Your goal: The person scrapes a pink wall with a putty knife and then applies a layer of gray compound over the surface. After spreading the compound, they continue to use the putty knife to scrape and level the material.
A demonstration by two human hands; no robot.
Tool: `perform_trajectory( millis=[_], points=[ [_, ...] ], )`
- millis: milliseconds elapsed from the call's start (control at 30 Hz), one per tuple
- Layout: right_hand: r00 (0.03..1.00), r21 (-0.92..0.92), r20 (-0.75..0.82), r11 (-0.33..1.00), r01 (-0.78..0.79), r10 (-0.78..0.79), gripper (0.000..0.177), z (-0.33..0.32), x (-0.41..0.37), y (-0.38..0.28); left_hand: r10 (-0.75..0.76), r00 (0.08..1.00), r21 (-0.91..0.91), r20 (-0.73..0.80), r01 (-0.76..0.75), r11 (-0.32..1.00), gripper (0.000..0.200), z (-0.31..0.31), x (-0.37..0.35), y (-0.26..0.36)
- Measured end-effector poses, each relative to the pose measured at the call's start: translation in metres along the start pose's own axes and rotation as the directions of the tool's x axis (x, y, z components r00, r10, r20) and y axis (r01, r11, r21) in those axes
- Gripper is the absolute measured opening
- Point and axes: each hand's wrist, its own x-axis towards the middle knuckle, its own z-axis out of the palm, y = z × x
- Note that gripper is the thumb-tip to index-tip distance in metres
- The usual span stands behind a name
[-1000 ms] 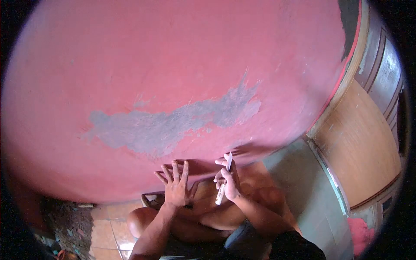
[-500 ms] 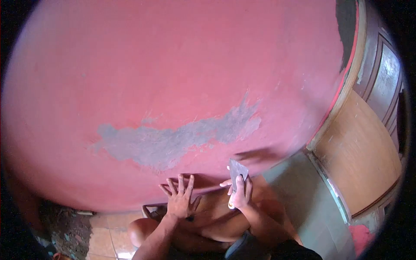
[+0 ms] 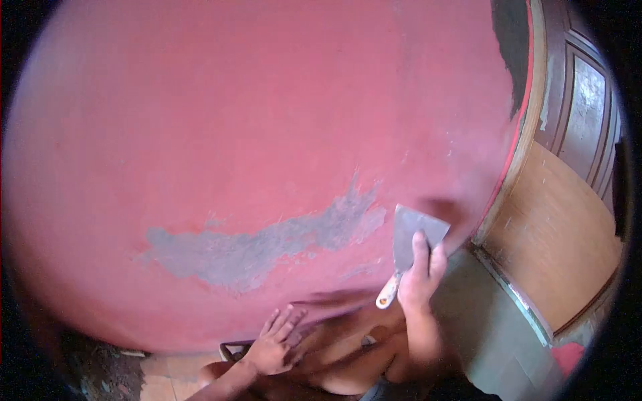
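Note:
My right hand (image 3: 421, 277) is closed around a putty knife (image 3: 418, 234), fingers resting against its wide grey blade. The pale handle slants down to the left, and the blade points up in front of the pink wall (image 3: 281, 120). Its touch on the wall cannot be made out. Low on the wall, a long grey patch (image 3: 247, 250) of bare surface shows through the paint, left of the blade. My left hand (image 3: 273, 347) is open with fingers stretched out, near the wall's bottom edge below the patch. It holds nothing.
A wooden frame strip (image 3: 513, 170) edges the wall on the right, with a dark unpainted band (image 3: 511, 57) beside it. Beyond stand a light wood panel (image 3: 555, 234) and a brown door (image 3: 585, 107). Dirt and rubble (image 3: 100, 367) lie at lower left. My bent legs are below.
My right hand has moved up and right with the putty knife, whose blade now shows broadside. My left hand sits lower against the wall. The view has shifted slightly.

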Motion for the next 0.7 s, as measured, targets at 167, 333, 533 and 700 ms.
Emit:
perform_trajectory(
  millis=[167,333,533,700],
  points=[
    [0.954,-0.105,-0.07,0.953,0.283,-0.291,0.031,0.034,0.049,-0.016,-0.069,0.952,-0.334,0.298,0.171,0.927,0.06,0.003,-0.005,-0.033],
    [0.889,-0.294,0.146,0.839,0.458,-0.434,0.035,0.03,0.037,0.006,-0.226,0.92,-0.315,0.319,0.328,0.891,0.061,0.076,-0.027,-0.069],
    [0.835,-0.346,0.177,0.762,0.548,-0.521,0.022,0.036,0.019,0.036,-0.348,0.816,-0.342,0.462,0.526,0.779,0.068,0.053,-0.013,-0.053],
    [0.763,-0.346,0.167,0.688,0.638,-0.624,0.024,0.048,0.014,0.048,-0.306,0.787,-0.278,0.536,0.506,0.816,0.074,0.071,-0.021,-0.064]
  ],
)
